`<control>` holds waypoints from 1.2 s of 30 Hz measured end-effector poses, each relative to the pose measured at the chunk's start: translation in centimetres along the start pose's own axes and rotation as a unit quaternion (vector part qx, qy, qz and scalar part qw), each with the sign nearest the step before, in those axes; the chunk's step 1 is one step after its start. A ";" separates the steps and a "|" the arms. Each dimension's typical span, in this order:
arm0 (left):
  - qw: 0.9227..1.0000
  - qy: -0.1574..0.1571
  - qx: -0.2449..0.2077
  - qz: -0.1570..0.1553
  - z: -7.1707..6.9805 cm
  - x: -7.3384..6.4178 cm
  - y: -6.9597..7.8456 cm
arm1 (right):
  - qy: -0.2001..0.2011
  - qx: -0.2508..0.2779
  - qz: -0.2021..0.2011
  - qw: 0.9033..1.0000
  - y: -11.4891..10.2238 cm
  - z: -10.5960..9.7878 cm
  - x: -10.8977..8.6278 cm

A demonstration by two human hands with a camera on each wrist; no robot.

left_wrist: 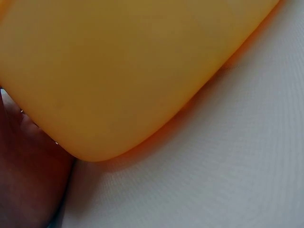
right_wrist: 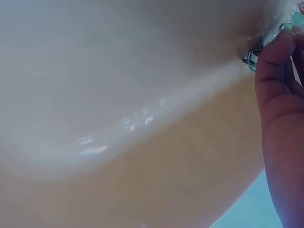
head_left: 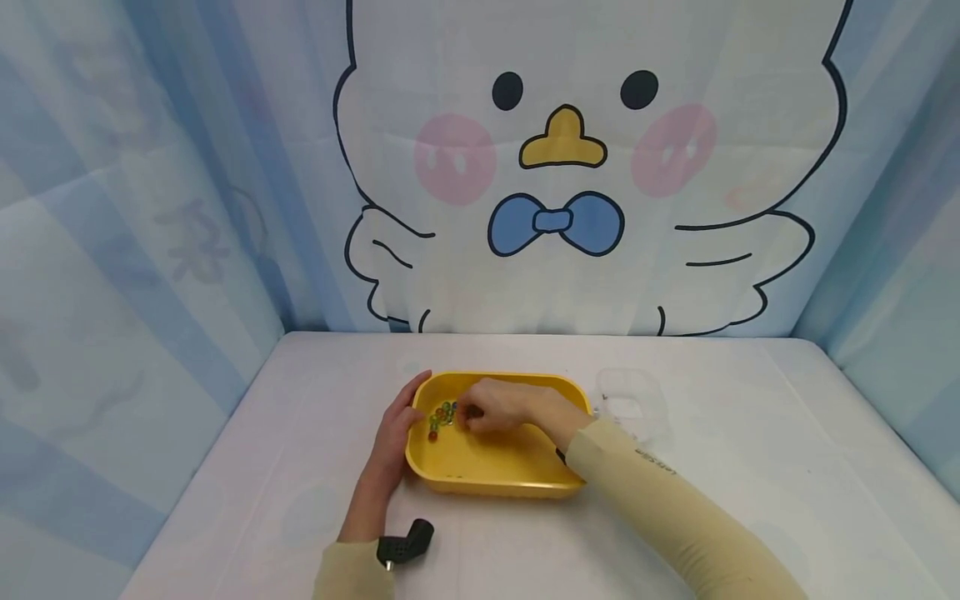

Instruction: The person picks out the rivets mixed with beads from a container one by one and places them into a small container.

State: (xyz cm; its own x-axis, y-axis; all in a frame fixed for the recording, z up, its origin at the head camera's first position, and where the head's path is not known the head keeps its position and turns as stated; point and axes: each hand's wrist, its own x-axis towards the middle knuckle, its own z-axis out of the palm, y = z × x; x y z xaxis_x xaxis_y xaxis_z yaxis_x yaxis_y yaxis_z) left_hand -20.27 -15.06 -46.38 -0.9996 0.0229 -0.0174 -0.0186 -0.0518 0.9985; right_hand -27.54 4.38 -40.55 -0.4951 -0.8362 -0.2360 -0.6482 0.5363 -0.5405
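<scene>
Yellow tray, long axis sideways, left hand gripping one end, right hand curled, hold unclear

Visible items: one yellow tray; two hands, namely one left hand and one right hand; two sleeves; one clear container; one printed bow tie; several coloured balls, exact count not discernible.
</scene>
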 end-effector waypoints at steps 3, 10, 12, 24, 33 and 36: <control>1.000 -0.001 -0.001 0.002 -0.1 0.1 0.0 | 0.004 0.004 0.001 1.000 0.0 -0.1 0.1; 1.000 -0.001 -0.002 -0.003 0.0 0.0 0.0 | 0.013 0.020 0.006 1.000 0.0 -0.1 0.0; 1.000 0.000 0.000 -0.002 0.0 0.0 0.0 | 0.019 0.024 0.005 1.000 0.1 -0.1 -0.1; 1.000 0.003 -0.006 -0.001 0.1 -0.2 -0.1 | 0.048 0.053 -0.022 0.997 -0.1 -0.5 -0.6; 1.000 0.006 0.000 0.004 0.1 -0.1 -0.1 | 0.062 0.068 -0.030 0.995 -0.5 -1.7 -1.1; 1.000 0.005 -0.002 0.006 0.0 -0.1 0.0 | 0.071 0.075 -0.033 0.994 -0.7 -2.4 -1.4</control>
State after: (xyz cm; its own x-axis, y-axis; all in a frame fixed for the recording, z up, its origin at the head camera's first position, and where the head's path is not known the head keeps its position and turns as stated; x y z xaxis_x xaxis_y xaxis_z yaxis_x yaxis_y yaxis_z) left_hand -20.18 -15.01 -46.37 -0.9999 0.0128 -0.0058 -0.0065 -0.0568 0.9984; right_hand -27.75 5.45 -37.87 -0.5378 -0.8387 -0.0862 -0.5935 0.4493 -0.6678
